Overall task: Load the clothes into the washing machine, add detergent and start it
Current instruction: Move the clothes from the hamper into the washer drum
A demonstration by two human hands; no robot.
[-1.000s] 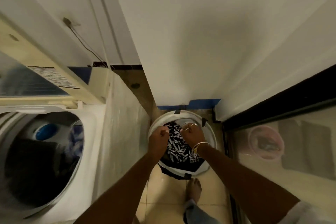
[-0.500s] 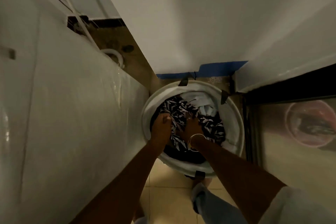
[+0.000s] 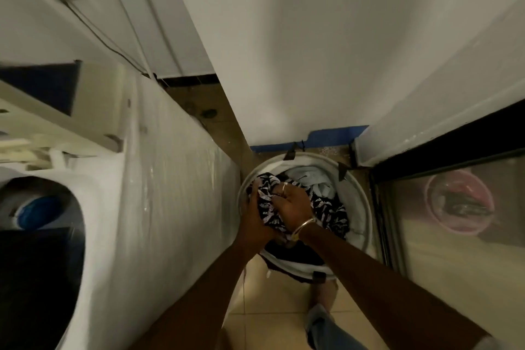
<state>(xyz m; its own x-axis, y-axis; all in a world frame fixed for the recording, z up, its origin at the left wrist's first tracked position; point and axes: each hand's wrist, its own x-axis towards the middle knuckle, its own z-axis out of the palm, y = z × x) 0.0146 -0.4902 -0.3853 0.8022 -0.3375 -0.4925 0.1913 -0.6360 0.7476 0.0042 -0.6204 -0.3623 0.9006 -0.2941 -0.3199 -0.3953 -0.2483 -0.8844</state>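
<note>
Both hands, left hand and right hand, are bunched around the leaf-print garment over the laundry basket. Looks soft, light, floppy, so I'd scoop underneath before swinging to the washing machine.

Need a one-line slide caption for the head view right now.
Both hands, left hand and right hand, bunch a black-and-white leaf-print garment over the laundry basket, beside the open washing machine.
</note>
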